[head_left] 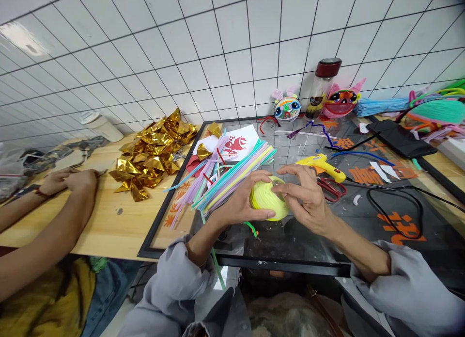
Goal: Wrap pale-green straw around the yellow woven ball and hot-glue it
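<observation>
A round yellow coiled form, its ridges like wound pipe cleaner, is held above the front of the dark-framed board. My left hand grips its left side, thumb along the lower front and fingers over the top. On the upper right, my right hand has its fingers bent against the form's rim; whether a small piece sits between the fingertips I cannot make out. A bundle of pastel pipe cleaners lies just left of my hands. Behind my right hand is a yellow glue gun, with red-handled scissors beside it.
A co-worker's hands rest at the left, near a pile of folded gold paper. Two decorated animal faces and a dark-lidded bottle stand by the tiled wall. The glue gun's black cord loops across the right side.
</observation>
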Demonstrator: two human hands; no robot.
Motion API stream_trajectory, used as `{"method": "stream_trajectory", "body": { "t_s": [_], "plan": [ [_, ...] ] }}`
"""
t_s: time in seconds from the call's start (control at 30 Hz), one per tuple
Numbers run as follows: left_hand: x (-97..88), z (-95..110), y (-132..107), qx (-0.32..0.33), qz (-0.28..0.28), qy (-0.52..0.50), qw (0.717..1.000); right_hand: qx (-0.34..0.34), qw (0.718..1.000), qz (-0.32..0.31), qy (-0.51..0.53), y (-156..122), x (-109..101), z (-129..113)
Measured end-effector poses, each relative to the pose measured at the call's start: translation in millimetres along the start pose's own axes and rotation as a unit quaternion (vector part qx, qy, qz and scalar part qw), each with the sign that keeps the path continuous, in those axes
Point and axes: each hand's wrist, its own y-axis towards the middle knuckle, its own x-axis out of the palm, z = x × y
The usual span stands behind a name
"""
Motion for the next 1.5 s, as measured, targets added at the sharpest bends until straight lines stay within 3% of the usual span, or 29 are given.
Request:
{"method": "stream_trajectory", "body": {
  "t_s": [0.37,0.5,0.6,0.7,0.8,0.93,1.1,1.3,1.5],
  "plan": [
    [-3.9,2.3,0.6,0.022,-0.022,0.012,0.999,0.014,0.999,-0.005,0.037,-1.4,0.5,3.1],
    [-4.1,0.8,0.4,-0.005,-0.028,0.023,0.999,0.060,0.986,-0.010,0.157,1.0,-1.2,9.2],
    [-4.6,1.1,0.2,-0.006,-0.031,0.026,0.999,0.138,0.964,0.023,0.225,2.1,-0.9,17.1],
    [-4.8,1.8,-0.2,0.012,-0.033,0.026,0.999,0.179,0.966,0.024,0.186,0.1,2.7,23.4],
    [-5.0,2.5,-0.5,0.021,-0.036,0.029,0.999,0.162,0.979,-0.012,0.127,-3.5,7.2,23.8],
    [-5.8,2.3,-0.8,0.020,-0.040,0.032,0.998,0.126,0.989,-0.016,0.073,-6.2,9.1,21.7],
    [-7.2,0.2,-1.9,0.032,-0.043,0.026,0.998,0.149,0.989,-0.012,-0.001,-6.0,7.1,24.2],
    [-6.8,-0.8,-2.9,0.044,-0.054,0.020,0.997,0.140,0.987,-0.023,0.077,-5.7,7.3,18.1],
    [-6.9,-0.9,-2.8,0.029,-0.054,0.020,0.998,0.162,0.982,-0.032,0.090,-5.5,8.2,15.2]
  ]
}}
